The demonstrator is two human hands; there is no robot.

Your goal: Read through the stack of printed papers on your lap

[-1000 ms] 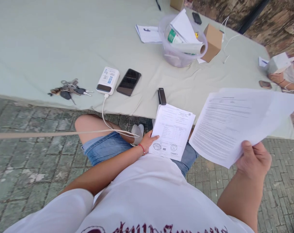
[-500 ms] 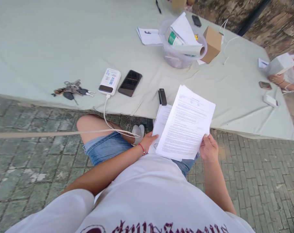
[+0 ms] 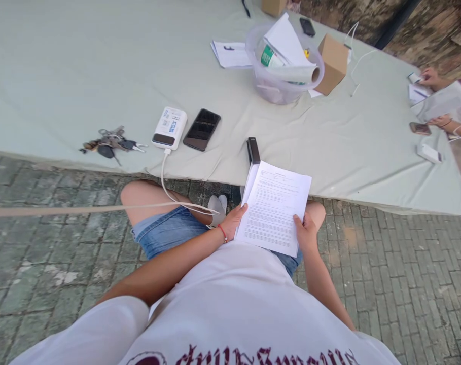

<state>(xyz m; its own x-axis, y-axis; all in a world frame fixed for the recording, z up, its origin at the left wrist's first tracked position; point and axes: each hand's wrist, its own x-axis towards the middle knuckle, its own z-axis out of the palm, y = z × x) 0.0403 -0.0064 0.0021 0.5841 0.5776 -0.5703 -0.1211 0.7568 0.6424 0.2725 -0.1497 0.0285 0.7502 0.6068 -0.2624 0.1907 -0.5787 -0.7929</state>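
A stack of printed paper sheets (image 3: 274, 205) rests on my lap, below the table's near edge. My left hand (image 3: 233, 222) grips the stack's left edge, thumb on top. My right hand (image 3: 305, 234) holds the stack's lower right corner. A black stapler (image 3: 253, 150) lies on the table just above the papers. A red string bracelet circles my left wrist.
On the pale green tablecloth (image 3: 81, 66) lie keys (image 3: 108, 143), a white power bank (image 3: 169, 128) with a cable running down to my lap, and a black phone (image 3: 202, 129). Farther back stand a clear tub of papers (image 3: 283, 66) and a cardboard box (image 3: 332, 64). Another person's hands (image 3: 437, 101) work at the far right.
My right hand brought the loose sheets from out at the right down onto the sheets in my lap, forming one stack. The other person's hands shifted at the far right.
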